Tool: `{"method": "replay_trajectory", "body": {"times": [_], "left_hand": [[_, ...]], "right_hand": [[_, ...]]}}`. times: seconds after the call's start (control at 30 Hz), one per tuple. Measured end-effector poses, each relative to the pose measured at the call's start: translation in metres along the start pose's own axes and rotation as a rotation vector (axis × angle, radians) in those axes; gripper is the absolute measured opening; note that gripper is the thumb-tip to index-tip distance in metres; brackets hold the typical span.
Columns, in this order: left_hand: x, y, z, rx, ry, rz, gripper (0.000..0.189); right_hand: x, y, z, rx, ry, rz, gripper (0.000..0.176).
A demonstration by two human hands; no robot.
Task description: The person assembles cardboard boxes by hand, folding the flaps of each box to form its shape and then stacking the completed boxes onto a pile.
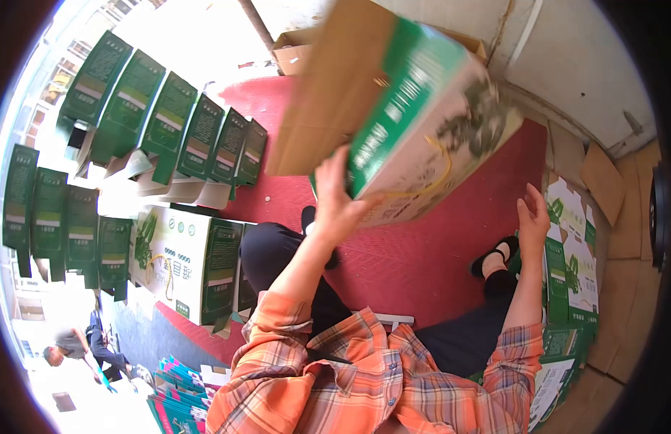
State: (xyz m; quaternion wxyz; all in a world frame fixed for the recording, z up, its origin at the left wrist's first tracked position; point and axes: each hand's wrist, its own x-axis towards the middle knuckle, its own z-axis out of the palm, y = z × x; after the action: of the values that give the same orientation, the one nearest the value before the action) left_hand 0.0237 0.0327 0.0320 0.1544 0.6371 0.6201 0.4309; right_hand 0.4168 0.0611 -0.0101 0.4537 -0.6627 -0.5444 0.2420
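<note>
A green and white printed carton (437, 134) with a yellow cord handle is lifted, tilted, over the red floor; one brown cardboard flap (335, 87) stands out from it. My left hand (335, 199) grips the carton at its lower near corner, with the thumb on the printed face. Its other fingers are partly hidden behind the cardboard. To the right, my right hand (534, 220) holds nothing, its fingers apart. It is nearest to a stack of green and white cartons (573, 264) by my right leg. The carton is slightly blurred.
Rows of green cartons (151, 108) stand at the left, by a white carton with a cord handle (180, 264). Flat colourful packaging (180, 398) lies at lower left. Brown cardboard (628, 199) lines the right wall. An open brown box (292, 50) sits behind. Another person (79, 343) bends at far left.
</note>
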Motion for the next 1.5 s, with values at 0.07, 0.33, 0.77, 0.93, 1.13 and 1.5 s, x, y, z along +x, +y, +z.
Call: {"method": "replay_trajectory", "body": {"times": [0.07, 0.33, 0.77, 0.93, 1.13, 1.5], "left_hand": [[-0.003, 0.021, -0.043, -0.24, 0.176, -0.093, 0.087], [-0.077, 0.021, -0.247, -0.762, 0.716, -0.276, 0.052], [-0.225, -0.056, -0.36, -0.853, 0.97, -0.501, 0.049], [-0.251, -0.046, -0.341, -0.869, 0.949, -0.398, 0.05], [-0.269, -0.027, -0.345, -0.846, 1.069, -0.491, 0.051], [-0.291, -0.207, -0.465, -0.226, 1.107, -0.641, 0.04]], "right_hand": [[-0.002, -0.006, 0.002, -0.034, -0.043, 0.016, 0.038], [-0.007, -0.004, 0.012, -0.105, -0.147, -0.031, 0.034], [-0.02, 0.01, 0.026, -0.268, -0.33, -0.096, 0.034], [-0.02, 0.01, 0.035, -0.3, -0.352, -0.076, 0.034], [-0.024, 0.016, 0.04, -0.331, -0.415, -0.09, 0.036], [-0.031, 0.013, 0.031, -0.449, -0.555, -0.115, 0.044]]}}
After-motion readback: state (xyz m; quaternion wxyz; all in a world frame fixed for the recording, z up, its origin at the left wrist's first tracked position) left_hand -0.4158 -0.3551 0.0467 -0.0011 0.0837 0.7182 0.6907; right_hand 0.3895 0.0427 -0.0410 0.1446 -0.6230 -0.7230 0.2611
